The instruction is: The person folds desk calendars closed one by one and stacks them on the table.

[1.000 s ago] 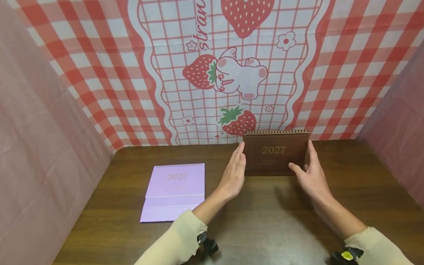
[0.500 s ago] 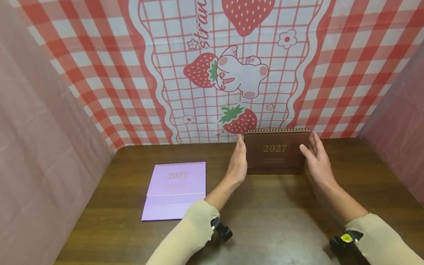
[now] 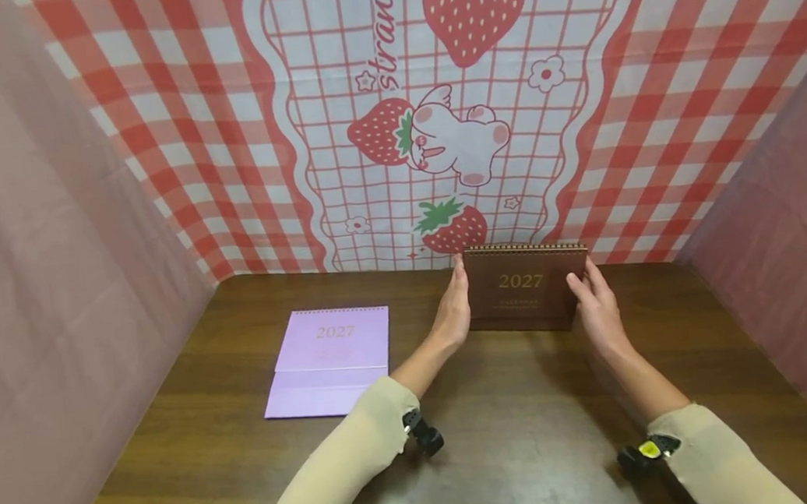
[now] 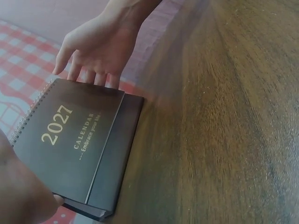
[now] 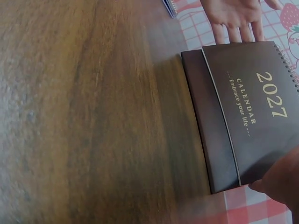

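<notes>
A brown 2027 desk calendar (image 3: pixel 519 295) stands upright at the back of the table, its spiral binding along the top. My left hand (image 3: pixel 452 307) lies along its left edge with straight fingers. At the right edge is my right hand (image 3: pixel 599 308), fingers extended beside it and thumb near the front cover. In the left wrist view, the right hand's fingers (image 4: pixel 91 74) reach partly behind the calendar's edge. The right wrist view has the left hand's straight fingers (image 5: pixel 238 30) at the opposite edge. A purple 2027 desk calendar (image 3: pixel 334 358) stands farther left, facing me.
The wooden table (image 3: pixel 500 432) extends in front of both calendars. Behind it hangs a red-and-white checked cloth (image 3: pixel 688 107) with strawberry prints. Pink cloths hang at the left (image 3: pixel 39 270) and right sides. Small dark cameras (image 3: pixel 425 434) are strapped at both wrists.
My left hand has come up closer along the brown calendar's left edge. The right hand's thumb has shifted from the front cover toward the right edge. The calendars look almost unmoved.
</notes>
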The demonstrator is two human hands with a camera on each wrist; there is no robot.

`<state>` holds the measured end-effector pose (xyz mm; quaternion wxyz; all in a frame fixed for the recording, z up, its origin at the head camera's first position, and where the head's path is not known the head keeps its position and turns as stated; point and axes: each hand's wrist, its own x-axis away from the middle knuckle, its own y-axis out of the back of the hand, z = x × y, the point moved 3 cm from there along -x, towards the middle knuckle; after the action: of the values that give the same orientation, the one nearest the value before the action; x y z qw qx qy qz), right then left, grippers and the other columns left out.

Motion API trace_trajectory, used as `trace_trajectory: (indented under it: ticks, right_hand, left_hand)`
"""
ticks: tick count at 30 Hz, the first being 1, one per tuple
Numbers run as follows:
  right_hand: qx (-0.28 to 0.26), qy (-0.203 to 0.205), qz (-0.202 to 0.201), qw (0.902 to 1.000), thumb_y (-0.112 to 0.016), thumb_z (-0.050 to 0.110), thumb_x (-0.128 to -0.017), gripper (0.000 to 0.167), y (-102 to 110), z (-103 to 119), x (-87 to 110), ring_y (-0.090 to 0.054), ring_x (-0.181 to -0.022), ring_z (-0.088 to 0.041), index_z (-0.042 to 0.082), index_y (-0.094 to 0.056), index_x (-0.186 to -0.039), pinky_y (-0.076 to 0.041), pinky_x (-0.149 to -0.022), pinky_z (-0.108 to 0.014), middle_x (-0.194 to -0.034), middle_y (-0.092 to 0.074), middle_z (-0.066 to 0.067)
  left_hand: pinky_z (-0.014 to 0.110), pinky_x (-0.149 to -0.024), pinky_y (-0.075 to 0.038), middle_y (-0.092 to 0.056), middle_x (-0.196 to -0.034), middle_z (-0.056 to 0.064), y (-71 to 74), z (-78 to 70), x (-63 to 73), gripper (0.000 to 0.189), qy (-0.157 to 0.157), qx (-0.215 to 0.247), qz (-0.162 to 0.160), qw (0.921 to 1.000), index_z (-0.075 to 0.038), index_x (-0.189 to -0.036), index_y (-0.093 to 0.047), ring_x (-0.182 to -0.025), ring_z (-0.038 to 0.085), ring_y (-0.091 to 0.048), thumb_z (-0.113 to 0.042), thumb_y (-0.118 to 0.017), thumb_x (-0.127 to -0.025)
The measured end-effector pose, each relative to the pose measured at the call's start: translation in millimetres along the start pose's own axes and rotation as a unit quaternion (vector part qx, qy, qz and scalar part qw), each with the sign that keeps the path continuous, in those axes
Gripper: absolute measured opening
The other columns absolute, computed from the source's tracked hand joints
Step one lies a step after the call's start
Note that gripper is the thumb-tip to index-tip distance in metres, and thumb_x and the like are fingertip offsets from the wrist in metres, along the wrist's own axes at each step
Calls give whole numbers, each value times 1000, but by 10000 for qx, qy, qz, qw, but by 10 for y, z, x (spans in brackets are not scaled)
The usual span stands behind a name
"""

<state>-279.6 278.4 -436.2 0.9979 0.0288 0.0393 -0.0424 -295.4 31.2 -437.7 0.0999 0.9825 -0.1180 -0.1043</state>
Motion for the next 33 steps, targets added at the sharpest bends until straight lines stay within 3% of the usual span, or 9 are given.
trace_trajectory:
  ticks: [8,14,19,21,27,33]
  right_hand:
    - [149,83,-26,9999,-44,32,-122,73,-11,27,29,3,-180,-25,17,-6,-183,-3,-148,-55,-193,-6,-9]
    - [123,-61,-49,9999,-44,28,-122,71,-45,44,55,-12,-180,-25,19,-9,-183,-14,-148,-51,-192,-14,-11]
    - [268,-38,-6,9996,-44,28,-121,73,-120,29,93,-8,-180,-28,17,-8,-183,-12,-146,-60,-192,-10,-12]
    - [329,61,8,9994,-44,26,-121,71,-176,33,108,-12,-179,-29,16,-10,-183,-16,-147,-57,-192,-14,-14]
    - [338,373,-22,9987,-48,19,-120,70,-315,61,152,-19,-178,-30,10,-16,-182,-25,-144,-31,-189,-22,-17]
    - [442,409,36,9982,-49,17,-120,72,-406,56,206,-14,-179,-31,8,-14,-182,-16,-148,-48,-190,-17,-17]
  left_hand:
    - [49,-149,-6,0,-193,6,22,-12,18,71,38,61,61,10000,-13,-182,-2,-181,31,-5,-49,-4,-121]
    - [51,-149,-6,-4,-192,12,86,-13,45,73,50,111,71,9999,-7,-181,-5,-180,32,-6,-49,-5,-122]
    - [53,-149,-6,-7,-192,14,204,-5,95,71,86,157,66,9998,-7,-181,-7,-180,35,-7,-46,-4,-122]
    - [54,-149,-6,-8,-192,14,264,2,117,71,108,176,30,9998,-9,-182,-8,-180,35,-7,-46,-3,-122]
    - [57,-148,-3,-6,-192,15,395,24,155,70,65,213,-9,9998,-9,-182,-7,-180,37,-4,-45,-2,-122]
    - [58,-148,-2,-6,-191,17,488,60,202,70,47,219,-97,9997,-3,-180,-10,-180,40,-3,-42,-3,-123]
